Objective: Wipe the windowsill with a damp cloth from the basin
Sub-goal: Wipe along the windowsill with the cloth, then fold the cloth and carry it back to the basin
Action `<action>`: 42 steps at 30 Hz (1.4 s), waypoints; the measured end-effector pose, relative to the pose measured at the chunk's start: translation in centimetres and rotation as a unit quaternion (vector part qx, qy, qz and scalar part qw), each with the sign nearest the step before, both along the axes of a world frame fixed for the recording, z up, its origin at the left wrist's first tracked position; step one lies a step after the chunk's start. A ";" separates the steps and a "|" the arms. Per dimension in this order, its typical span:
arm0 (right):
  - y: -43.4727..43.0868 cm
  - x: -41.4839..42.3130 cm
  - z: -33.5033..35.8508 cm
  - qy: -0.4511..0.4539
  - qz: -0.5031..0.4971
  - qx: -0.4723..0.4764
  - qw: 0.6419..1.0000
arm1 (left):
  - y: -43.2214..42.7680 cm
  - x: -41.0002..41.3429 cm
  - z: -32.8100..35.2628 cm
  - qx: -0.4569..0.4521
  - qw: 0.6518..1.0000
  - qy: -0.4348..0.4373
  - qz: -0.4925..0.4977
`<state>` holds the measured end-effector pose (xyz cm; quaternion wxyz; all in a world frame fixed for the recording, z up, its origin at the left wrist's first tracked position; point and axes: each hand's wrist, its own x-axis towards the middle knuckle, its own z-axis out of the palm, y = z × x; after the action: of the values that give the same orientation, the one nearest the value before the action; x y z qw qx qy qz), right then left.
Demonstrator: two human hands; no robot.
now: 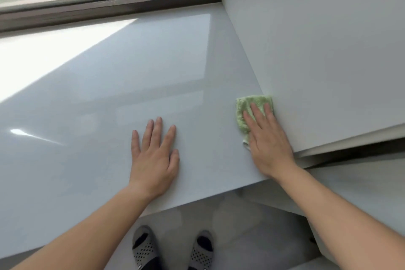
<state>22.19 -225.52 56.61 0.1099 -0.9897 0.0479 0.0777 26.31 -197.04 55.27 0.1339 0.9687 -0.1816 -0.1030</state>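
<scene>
A wide glossy white windowsill [131, 85] runs from the dark window frame down to its front edge. A small green cloth [247, 105] lies on the sill's right end, against the white side wall. My right hand [268, 140] presses flat on the cloth with straight fingers, covering its lower part. My left hand [154, 158] rests flat on the bare sill near the front edge, fingers spread. No basin is in view.
The dark window frame [109, 9] borders the sill at the back. A white side wall [317, 50] closes the right end. Below the sill's edge are the tiled floor and my two feet in grey slippers [173, 250]. Sunlight falls on the sill's left part.
</scene>
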 end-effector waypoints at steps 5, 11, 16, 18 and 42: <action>0.3 -6.5 -1.1 -0.039 -0.044 0.034 0.998 | 2.9 -0.2 1.2 -0.124 0.992 0.027 -0.005; 8.9 -9.2 -1.1 -0.038 -0.111 0.033 0.993 | 13.4 -4.4 1.4 -0.039 0.996 -0.029 0.073; 23.3 -9.9 -0.7 -0.036 0.004 0.053 0.998 | 19.1 -6.4 2.2 -0.065 0.995 0.001 0.071; 29.3 -9.9 -0.8 -0.032 0.089 0.072 0.993 | 21.0 -6.5 2.6 -0.090 0.992 0.010 0.087; 37.3 -6.5 7.9 0.108 -0.353 0.511 0.777 | 24.0 -4.2 7.9 -0.340 0.857 0.261 0.284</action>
<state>15.71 -188.25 64.48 0.6130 -0.6871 0.3586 0.1534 22.08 -173.08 63.18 0.5210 0.8098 0.1198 -0.2415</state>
